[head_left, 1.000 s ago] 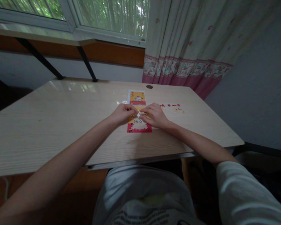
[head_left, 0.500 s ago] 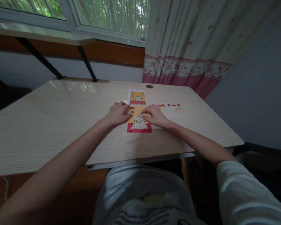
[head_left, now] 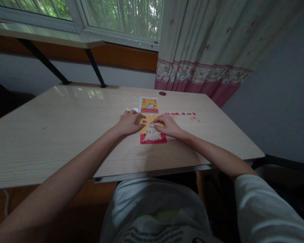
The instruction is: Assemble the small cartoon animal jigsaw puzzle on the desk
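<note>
A partly assembled jigsaw puzzle, yellow above with a red lower border, lies flat on the table in front of me. Its lower middle shows a pale gap with a jagged outline. My left hand rests at the puzzle's left edge, thumb and index finger apart. On the other side, my right hand has thumb and index finger at a small white puzzle piece with dark lines, in the middle of the picture. The fingers partly hide the puzzle's upper right part.
Just beyond the puzzle lies a picture card with a white animal on yellow and red. To the right are a row of red puzzle pieces and a few yellow and white pieces. A round hole pierces the table's back.
The puzzle has shifted slightly to the right and towards me. Both hands keep nearly the same pose over it.
</note>
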`<state>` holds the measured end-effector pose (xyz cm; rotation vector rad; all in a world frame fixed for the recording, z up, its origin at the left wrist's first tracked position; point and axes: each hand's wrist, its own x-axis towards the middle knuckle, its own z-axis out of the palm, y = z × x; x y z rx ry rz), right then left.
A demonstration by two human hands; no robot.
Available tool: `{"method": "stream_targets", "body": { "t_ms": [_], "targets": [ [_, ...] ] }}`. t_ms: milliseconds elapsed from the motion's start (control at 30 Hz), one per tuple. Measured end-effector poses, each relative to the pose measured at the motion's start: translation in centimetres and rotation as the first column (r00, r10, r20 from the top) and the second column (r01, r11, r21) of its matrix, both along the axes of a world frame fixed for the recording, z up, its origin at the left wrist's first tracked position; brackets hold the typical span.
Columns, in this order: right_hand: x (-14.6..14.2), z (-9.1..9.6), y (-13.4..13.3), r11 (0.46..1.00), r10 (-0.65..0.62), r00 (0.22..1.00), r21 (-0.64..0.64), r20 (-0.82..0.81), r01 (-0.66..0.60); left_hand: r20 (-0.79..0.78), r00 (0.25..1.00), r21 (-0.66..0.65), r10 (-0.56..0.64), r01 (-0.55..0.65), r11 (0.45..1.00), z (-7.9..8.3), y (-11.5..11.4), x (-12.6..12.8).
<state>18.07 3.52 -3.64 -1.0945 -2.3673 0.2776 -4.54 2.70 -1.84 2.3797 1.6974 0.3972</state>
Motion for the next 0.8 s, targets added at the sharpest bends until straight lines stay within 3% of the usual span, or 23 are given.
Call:
{"method": "stream_targets", "body": {
  "t_ms": [600,800],
  "targets": [
    [-1.3,0.3,-1.6,0.999,-0.022,0.999,-0.048,0.049,0.025,-0.062,0.998,-0.019,0.032,-0.033,0.999,0.6,-0.4,0.3],
    [-1.2,0.1,-1.6,0.999,-0.013,0.999,-0.038,0.042,0.014,-0.006,1.0,-0.022,0.002,-0.002,1.0,0.6,-0.3,0.4]
  ]
}}
